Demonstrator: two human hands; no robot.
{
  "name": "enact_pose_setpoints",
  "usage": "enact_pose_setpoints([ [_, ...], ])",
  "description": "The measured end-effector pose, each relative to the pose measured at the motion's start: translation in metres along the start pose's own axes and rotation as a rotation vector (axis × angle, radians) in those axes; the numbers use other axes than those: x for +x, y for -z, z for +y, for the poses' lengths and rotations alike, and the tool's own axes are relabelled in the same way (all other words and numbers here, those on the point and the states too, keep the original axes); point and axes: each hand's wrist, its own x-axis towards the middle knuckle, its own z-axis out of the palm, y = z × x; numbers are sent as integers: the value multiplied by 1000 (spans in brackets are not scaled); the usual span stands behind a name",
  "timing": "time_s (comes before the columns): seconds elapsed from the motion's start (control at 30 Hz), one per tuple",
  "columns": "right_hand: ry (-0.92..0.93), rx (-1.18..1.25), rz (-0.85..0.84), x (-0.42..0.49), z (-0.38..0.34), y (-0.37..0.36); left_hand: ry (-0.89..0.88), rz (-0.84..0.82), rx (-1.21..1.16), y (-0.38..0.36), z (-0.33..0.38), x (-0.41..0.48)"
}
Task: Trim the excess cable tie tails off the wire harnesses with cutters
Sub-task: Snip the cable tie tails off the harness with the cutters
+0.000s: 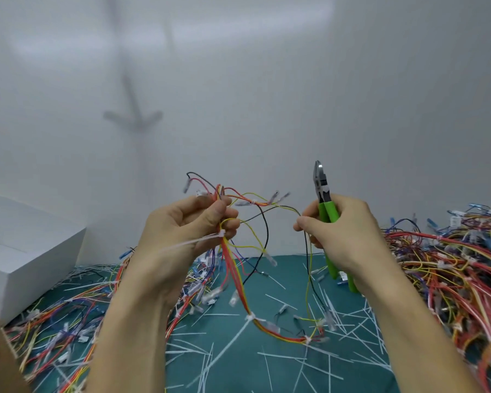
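Both hands are raised above the bench (pixel 284 268), apart; the left hand (pixel 193 228) grips a wire harness (pixel 235 279) near its top, fingers curled round the bundle, beside a cable tie tail (pixel 193 242) that sticks out leftward, uncut; the right hand (pixel 343 234) holds green-handled cutters (pixel 323 194) upright, jaws together, its thumb and forefinger also pinching a thin wire of that harness; the harness hangs down to the bench among cut tails (pixel 270 357); more harnesses (pixel 451 268) are heaped on the right.
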Motion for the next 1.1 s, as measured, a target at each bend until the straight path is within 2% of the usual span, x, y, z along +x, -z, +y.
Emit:
enact_pose_setpoints([
  [0.17,21,-119,-8,-1,1,-2,75,-97,-29,2,1,0],
  [0.33,61,-76,-4,-4,-5,0,103,-34,-44,0,2,1],
  [0.47,63,91,-106,-10,-17,3,116,-7,-21,0,1,1],
  [0.57,94,117,-240,-15,-26,5,116,8,4,1,0,1],
  [0.77,191,-53,-364,-24,-33,-2,93,-27,72,-3,-2,1],
  [0.9,262,-312,-359,-27,-34,-7,98,-26,40,-4,-3,2],
  [1.1,309,-440,-342,-28,-29,-11,117,-58,4,-6,-1,0],
])
